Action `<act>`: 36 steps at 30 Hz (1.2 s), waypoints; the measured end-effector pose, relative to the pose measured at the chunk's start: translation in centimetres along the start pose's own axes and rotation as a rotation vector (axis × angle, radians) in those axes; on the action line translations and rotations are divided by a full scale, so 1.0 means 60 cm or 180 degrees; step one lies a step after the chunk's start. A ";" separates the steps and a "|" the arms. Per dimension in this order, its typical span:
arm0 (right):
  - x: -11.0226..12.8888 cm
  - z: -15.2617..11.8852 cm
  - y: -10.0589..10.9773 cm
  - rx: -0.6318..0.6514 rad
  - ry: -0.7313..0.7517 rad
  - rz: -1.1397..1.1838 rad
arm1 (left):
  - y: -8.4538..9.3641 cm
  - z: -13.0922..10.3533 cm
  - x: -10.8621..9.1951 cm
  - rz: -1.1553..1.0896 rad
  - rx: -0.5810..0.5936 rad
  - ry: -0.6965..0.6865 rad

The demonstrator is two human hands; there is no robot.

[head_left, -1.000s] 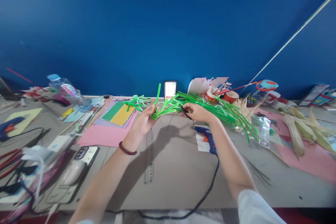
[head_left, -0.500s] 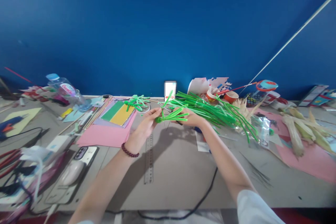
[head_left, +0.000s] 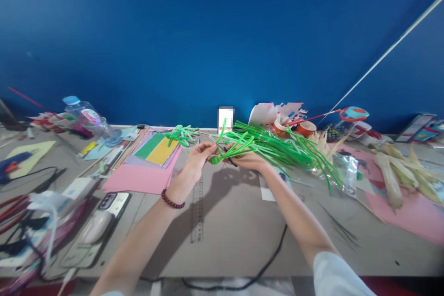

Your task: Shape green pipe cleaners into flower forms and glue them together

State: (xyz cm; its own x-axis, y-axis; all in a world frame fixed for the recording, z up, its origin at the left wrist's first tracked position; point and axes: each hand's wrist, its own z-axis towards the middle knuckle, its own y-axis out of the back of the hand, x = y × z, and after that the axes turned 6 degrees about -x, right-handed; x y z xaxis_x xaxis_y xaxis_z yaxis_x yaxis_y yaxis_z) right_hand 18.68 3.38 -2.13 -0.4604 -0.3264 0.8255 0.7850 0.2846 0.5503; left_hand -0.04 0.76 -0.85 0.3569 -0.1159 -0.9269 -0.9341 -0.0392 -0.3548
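Over the middle of the table my left hand (head_left: 198, 158) pinches a small bunch of bright green pipe cleaners (head_left: 239, 149) at its rounded, coiled end. The loose stems fan out to the right, across my right hand (head_left: 252, 160). My right hand is curled around scissors (head_left: 234, 163); a dark handle loop shows under the fingers and the thin metal blades point toward the left fingertips. Whether the blades touch a stem I cannot tell. A large bundle of green pipe cleaners (head_left: 280, 145) lies just beyond my right hand.
Shaped green pipe cleaners (head_left: 182, 135) lie at the back left beside coloured sheets (head_left: 138, 178). A clear ruler (head_left: 197, 212) lies below my hands. Left are a phone (head_left: 83, 245) with a mouse on it and a bottle (head_left: 90, 118); right, corn husks (head_left: 388, 175).
The green bunch has shifted slightly right and turned, its stems now pointing more up and right. My right hand and the scissors have moved in closer to my left fingertips.
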 end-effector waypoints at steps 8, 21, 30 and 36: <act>0.007 -0.010 -0.008 0.0114 -0.0298 0.0377 | 0.004 0.003 0.002 0.0150 -0.0068 -0.0212; 0.018 -0.012 -0.017 0.0056 -0.0537 0.0691 | 0.005 0.002 -0.006 0.0304 -0.0057 -0.0143; 0.011 -0.012 -0.037 0.0003 -0.0496 0.1010 | 0.009 0.008 0.001 0.0335 0.0038 -0.0225; -0.007 -0.010 -0.043 0.0008 -0.0410 0.1064 | 0.011 0.014 0.010 0.0394 0.0039 -0.0224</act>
State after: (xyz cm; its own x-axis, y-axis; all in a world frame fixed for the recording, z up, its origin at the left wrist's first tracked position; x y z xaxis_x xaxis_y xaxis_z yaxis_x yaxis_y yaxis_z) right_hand 17.07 2.25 -3.98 -0.2269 -0.0984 0.9689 0.9001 0.3586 0.2472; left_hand -0.46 1.47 -1.73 0.2388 -0.0491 -0.9698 -0.9710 -0.0168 -0.2383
